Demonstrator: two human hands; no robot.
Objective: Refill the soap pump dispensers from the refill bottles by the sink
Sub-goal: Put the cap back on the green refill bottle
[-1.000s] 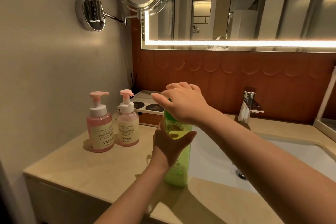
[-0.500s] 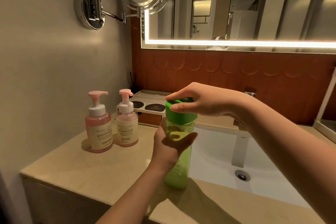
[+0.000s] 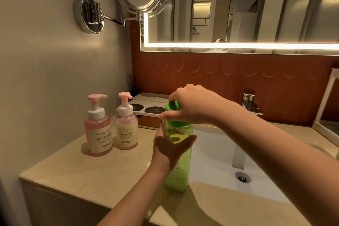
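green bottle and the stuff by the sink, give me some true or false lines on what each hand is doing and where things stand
1. Two pink pump dispensers stand on the counter with their pumps fitted. True.
2. The left hand has a grip round the body of the green bottle. True.
3. The right hand rests on a dispenser's pump. False: it holds the green cap at the top of the bottle.
4. The green bottle lies on its side in the sink basin. False: it stands upright on the counter, beside the basin.
5. The dispensers are to the right of the bottle. False: they are to its left, by the wall.
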